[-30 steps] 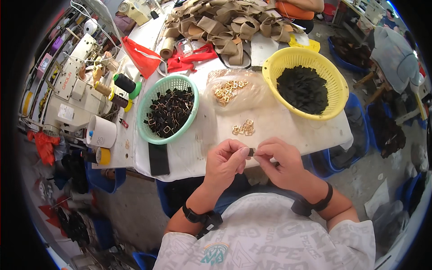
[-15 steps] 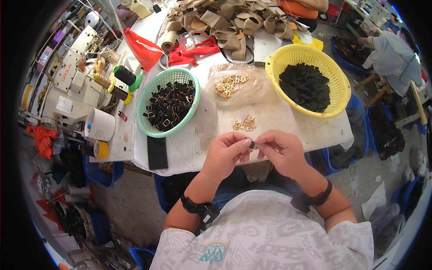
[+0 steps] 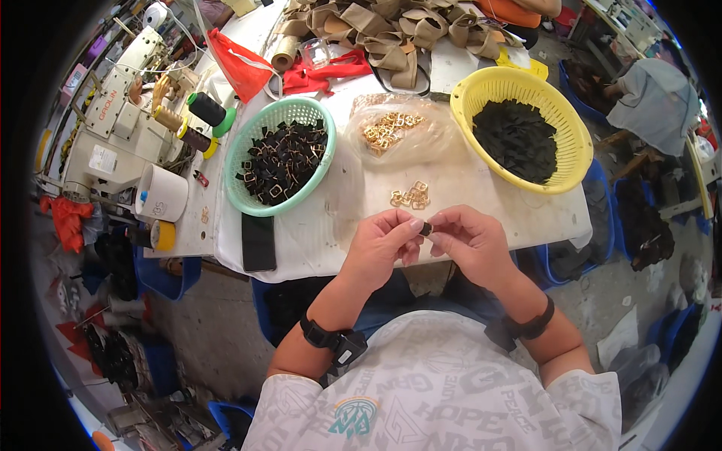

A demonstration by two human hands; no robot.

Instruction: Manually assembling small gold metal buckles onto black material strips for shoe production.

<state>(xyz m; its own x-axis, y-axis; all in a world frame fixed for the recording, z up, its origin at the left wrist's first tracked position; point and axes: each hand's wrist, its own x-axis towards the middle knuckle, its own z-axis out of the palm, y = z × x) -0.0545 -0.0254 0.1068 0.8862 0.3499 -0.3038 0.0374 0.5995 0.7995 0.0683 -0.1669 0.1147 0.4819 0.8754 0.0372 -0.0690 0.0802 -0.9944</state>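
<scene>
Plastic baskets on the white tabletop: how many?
2: a mint-green basket left of the clear plastic bag, and a yellow basket to its right. The tan pile behind could hide others.

Okay, so both arms were bent, elbows out to the sides, with the left forearm [image 3: 340,295] and right forearm [image 3: 517,292] slanting inward so the hands basically met out front. The left hand [image 3: 382,244] had its thumb and index finger pinched together pretty snugly, the other fingers kinda curled below. The right hand [image 3: 474,242] was more or less the mirror of that, thumb and index tips close together and pointing at the left's. Wrists looked fairly straight, and the backs of both hands faced mostly outward.
</scene>
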